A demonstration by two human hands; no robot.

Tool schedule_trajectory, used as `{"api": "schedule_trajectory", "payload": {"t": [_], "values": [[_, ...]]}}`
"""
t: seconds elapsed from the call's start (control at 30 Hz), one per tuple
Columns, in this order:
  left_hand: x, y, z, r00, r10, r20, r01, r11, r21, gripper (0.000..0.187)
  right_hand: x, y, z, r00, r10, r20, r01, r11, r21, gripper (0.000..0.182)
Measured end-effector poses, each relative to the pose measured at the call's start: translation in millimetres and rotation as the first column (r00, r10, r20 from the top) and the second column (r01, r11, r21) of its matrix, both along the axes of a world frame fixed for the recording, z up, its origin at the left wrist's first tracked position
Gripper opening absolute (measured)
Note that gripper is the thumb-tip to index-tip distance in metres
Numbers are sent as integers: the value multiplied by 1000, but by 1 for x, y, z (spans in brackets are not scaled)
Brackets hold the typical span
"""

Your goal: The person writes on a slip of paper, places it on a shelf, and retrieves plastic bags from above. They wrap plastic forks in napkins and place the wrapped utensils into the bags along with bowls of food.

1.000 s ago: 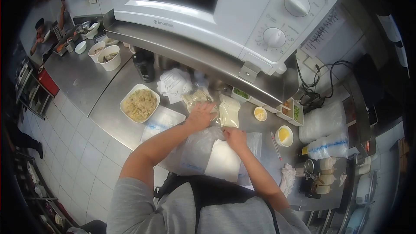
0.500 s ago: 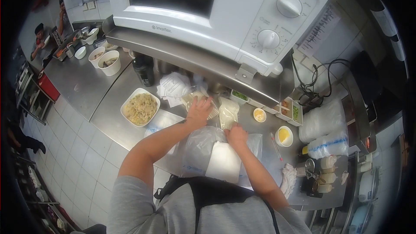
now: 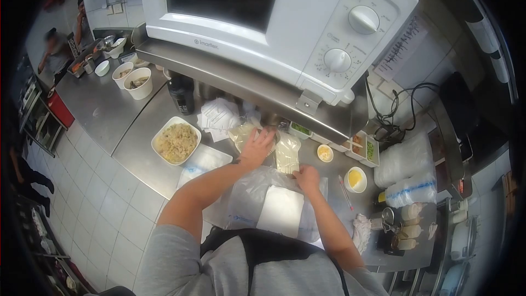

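Observation:
My left hand lies with its fingers spread on a clear package of pale contents, below the shelf edge. To its right, my right hand is closed at the lower corner of a second pale plastic packet; its fingers are pressed together there. Nearer my body, a white sheet rests on clear plastic bags. Left of my arms stands a square white bowl of fried rice. Crumpled papers lie behind my left hand.
A white microwave sits on the metal shelf above the counter. At right are a yellow-filled bowl, a small cup, a red pen and ingredient bins. A person stands at the far left.
My left hand has shifted slightly right over its package. My right hand has moved slightly right and down, and the packet beside it lies flatter. The view has tilted a little.

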State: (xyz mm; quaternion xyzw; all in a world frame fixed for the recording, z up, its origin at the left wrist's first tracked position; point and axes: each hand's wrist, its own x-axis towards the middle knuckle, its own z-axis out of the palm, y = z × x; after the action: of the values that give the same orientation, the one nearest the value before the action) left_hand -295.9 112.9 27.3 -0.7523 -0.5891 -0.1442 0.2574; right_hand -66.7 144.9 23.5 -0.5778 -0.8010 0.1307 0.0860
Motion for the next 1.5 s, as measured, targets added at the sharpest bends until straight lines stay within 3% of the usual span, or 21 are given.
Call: {"api": "schedule_trajectory", "payload": {"t": [0.07, 0.1, 0.2, 0.27, 0.43, 0.5, 0.57, 0.63, 0.83, 0.87, 0.93, 1.0, 1.03, 1.1, 1.13, 1.2, 1.27, 1.37, 1.4, 1.47, 1.5], "values": [[2, 3, -6, 1000, 21, -23, -23, 996, -82, 29, 4, -1, 3, 958, -75, -277, 66, 997, -42, 26], [3, 5, -8, 998, 31, -45, -39, 985, -170, 31, 4, -2, 6, 959, -69, -276, 60, 997, -43, 26], [8, 19, -8, 993, 30, -114, -54, 977, -205, 31, 7, -14, 21, 934, -130, -334, 105, 990, -92, 22], [11, 24, -5, 992, 8, -130, -39, 970, -239, 30, 8, -24, 31, 991, -27, -131, 56, 973, 225, 21], [10, 26, 1, 975, -67, -211, 7, 962, -273, 29, 11, -28, 31, 986, -81, -144, 95, 992, 87, 17], [5, 26, -2, 980, -134, -148, 117, 986, -120, 28, 7, -25, 20, 985, -95, -144, 105, 993, 63, 17], [4, 24, 0, 979, -124, -162, 98, 982, -161, 28, -1, -25, 12, 997, -78, -1, 78, 993, 92, 20], [0, 20, 8, 979, -108, -176, 72, 977, -199, 28, -6, -23, 12, 997, -68, 25, 66, 994, 92, 21], [-14, 24, 10, 955, -274, -116, 260, 957, -127, 20, -7, -15, 31, 994, -79, 79, 82, 996, -32, 20], [-14, 19, 18, 939, -317, -135, 293, 941, -172, 18, -6, -16, 36, 993, -72, 92, 81, 992, -98, 19], [-17, 16, 18, 924, -353, -149, 318, 923, -215, 17, -7, -20, 43, 995, -38, 93, 44, 997, -66, 20], [-23, 18, 9, 953, -286, 95, 301, 926, -230, 22, -8, -19, 45, 995, -3, 95, 6, 999, -35, 21], [-30, 19, 4, 953, -288, 95, 303, 924, -232, 22, -6, -19, 42, 999, 20, 27, -20, 1000, 20, 19], [-46, 16, 7, 858, -35, 512, 173, 959, -225, 33, 0, -20, 42, 999, 34, -41, -31, 997, 74, 18], [-55, 10, 3, 858, -38, 512, 177, 959, -224, 33, 4, -19, 45, 993, 20, -112, -15, 999, 47, 17], [-72, -9, -13, 934, 162, 318, -87, 967, -238, 43, 5, -20, 62, 984, 8, -180, -4, 1000, 21, 16], [-77, -18, -21, 930, 184, 319, -116, 968, -221, 43, 5, -23, 86, 922, -18, -386, 62, 993, 102, 13], [-70, -25, -27, 902, 251, 352, -195, 963, -188, 44, 3, -17, 85, 832, 18, -554, 111, 974, 197, 12], [-65, -27, -27, 871, 300, 390, -254, 953, -166, 44, 3, -15, 78, 831, 10, -556, 118, 974, 194, 12], [-50, -27, -21, 861, 337, 382, -301, 941, -153, 45, -1, -7, 64, 857, 186, -481, 16, 923, 385, 11], [-41, -22, -10, 841, 382, 383, -360, 924, -132, 46, -7, -8, 70, 855, 196, -479, 12, 918, 397, 11]]}}
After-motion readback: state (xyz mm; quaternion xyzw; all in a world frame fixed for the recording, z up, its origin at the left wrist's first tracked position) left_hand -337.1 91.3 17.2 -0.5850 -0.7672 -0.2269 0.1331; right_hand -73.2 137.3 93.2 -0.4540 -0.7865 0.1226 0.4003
